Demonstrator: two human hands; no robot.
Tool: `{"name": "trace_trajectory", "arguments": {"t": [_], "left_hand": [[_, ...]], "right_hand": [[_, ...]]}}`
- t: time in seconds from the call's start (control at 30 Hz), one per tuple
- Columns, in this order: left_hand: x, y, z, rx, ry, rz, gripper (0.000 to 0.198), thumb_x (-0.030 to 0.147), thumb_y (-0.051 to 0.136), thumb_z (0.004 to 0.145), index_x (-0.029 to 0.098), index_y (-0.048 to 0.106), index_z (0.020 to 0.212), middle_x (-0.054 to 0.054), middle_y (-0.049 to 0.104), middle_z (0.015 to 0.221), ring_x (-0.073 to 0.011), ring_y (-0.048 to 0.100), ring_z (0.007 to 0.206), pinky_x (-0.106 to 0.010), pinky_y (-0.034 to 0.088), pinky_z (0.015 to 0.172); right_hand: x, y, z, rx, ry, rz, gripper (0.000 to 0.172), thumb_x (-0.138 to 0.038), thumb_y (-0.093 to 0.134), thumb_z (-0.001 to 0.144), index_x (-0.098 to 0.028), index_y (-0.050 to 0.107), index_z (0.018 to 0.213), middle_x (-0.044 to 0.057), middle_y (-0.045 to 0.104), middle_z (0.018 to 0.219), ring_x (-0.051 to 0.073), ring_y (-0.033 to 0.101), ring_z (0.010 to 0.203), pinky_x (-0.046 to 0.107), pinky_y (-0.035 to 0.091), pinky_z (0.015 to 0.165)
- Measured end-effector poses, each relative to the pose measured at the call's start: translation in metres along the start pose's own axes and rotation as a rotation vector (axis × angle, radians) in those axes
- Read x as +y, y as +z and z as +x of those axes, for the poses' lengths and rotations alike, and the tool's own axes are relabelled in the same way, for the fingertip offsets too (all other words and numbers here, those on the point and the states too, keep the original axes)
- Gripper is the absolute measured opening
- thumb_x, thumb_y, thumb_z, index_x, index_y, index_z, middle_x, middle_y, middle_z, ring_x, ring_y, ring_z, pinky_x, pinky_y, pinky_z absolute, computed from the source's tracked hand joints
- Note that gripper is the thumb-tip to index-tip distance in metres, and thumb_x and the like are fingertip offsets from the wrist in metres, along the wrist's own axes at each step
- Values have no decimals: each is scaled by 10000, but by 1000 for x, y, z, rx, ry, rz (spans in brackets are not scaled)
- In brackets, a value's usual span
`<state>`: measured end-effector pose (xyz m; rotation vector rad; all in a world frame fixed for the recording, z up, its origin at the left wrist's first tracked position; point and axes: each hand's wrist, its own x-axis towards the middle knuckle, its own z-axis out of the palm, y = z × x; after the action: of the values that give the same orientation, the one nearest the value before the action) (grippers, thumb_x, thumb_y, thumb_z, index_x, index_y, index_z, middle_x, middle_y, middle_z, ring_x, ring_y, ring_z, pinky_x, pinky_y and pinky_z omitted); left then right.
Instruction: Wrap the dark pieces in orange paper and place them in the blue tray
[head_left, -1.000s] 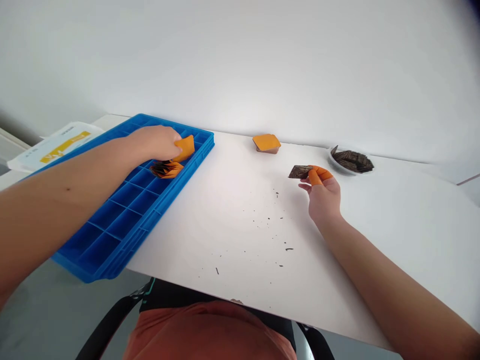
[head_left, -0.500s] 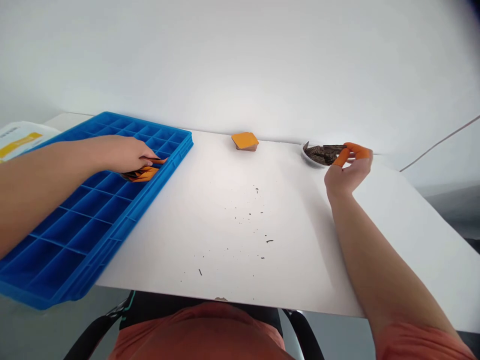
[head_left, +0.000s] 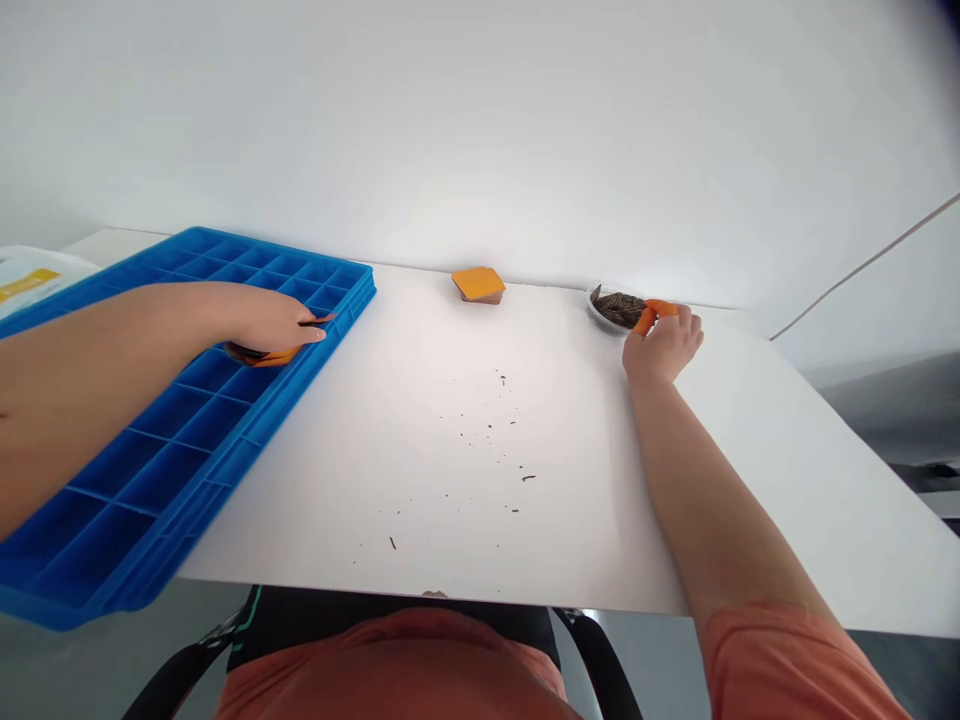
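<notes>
My left hand (head_left: 274, 322) is closed above the blue compartment tray (head_left: 251, 440), with a thin orange-brown sheet (head_left: 321, 319) poking out past the fingers. Beneath it, folded orange pieces with dark parts (head_left: 276, 357) sit in the tray, partly hidden by the hand. At the white bowl (head_left: 598, 318) on the right, my right hand (head_left: 664, 345) has its orange-covered thumb and forefinger closed at the edge of the dark dried strips (head_left: 619, 308). The fingertips reach into the strips, and what lies between them is partly hidden.
A stack of orange square sheets (head_left: 478, 284) lies at the back middle of the white table (head_left: 570, 440). Dark crumbs and slivers (head_left: 529, 477) are scattered in front of it. A white and yellow package (head_left: 30, 283) is at the far left, and the wall runs behind.
My right hand has lowered toward the bowl, its fingers now down at the strips. The left hand has shifted slightly over the tray. The whole view has moved a little to the right.
</notes>
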<state>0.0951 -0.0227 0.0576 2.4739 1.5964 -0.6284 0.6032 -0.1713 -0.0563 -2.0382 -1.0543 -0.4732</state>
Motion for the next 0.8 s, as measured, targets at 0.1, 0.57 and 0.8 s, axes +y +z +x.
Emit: {"name": "trace_trajectory", "arguments": {"t": [0.1,0.57,0.8], "left_hand": [[7,-1,-12,-65,-45,34,555,511,385,972,179,707,1279,-188,745,1242,-354,680,1022,-447,506,861],[10,-2,-21,-46,-66,25,568,504,257,1027,150,661,1212,-194,711,1235,-341,669,1040,-443,483,869],[-2,4,-11,41,-59,7,551,587,305,1002,172,667,1009,-134,733,1013,-295,655,872,-391,441,754]], "right_hand": [[1,1,0,7,-13,-4,241,-272,418,1009,-243,642,1094,180,616,1257,301,426,1122,448,251,1026],[1,-2,-4,26,-57,9,219,-250,460,994,-264,664,1072,161,642,1248,298,476,1179,455,308,1064],[5,0,-3,90,12,73,217,-242,496,974,-226,680,1087,128,643,1212,279,505,1189,452,344,1110]]}}
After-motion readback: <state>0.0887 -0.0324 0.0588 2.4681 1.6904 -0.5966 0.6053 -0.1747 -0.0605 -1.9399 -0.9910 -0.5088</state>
